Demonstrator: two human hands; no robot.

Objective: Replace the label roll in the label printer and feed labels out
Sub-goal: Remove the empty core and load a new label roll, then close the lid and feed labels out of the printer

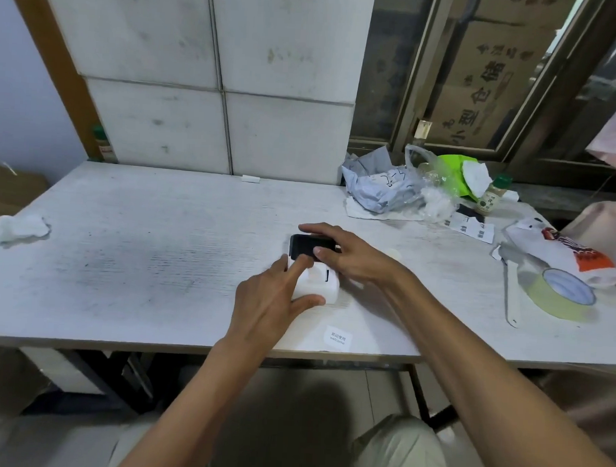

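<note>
White printer (318, 281): light, stiff plastic; grip its sides.
Lid (309, 246): black, hinged, fragile.
Hands: left (266, 304) braces printer, right (348, 256) pinches lid.

Your left hand (268, 298) holds the small white label printer (316, 283) near the front edge of the desk (140, 243), with its thumb along the printer's front and one finger poking at the black lid (311, 247). Your right hand (344, 256) grips that black lid from the far side. A little white label (338, 337) lies right by the front edge, and a roll of tape (561, 294) sits near the right edge.
</note>
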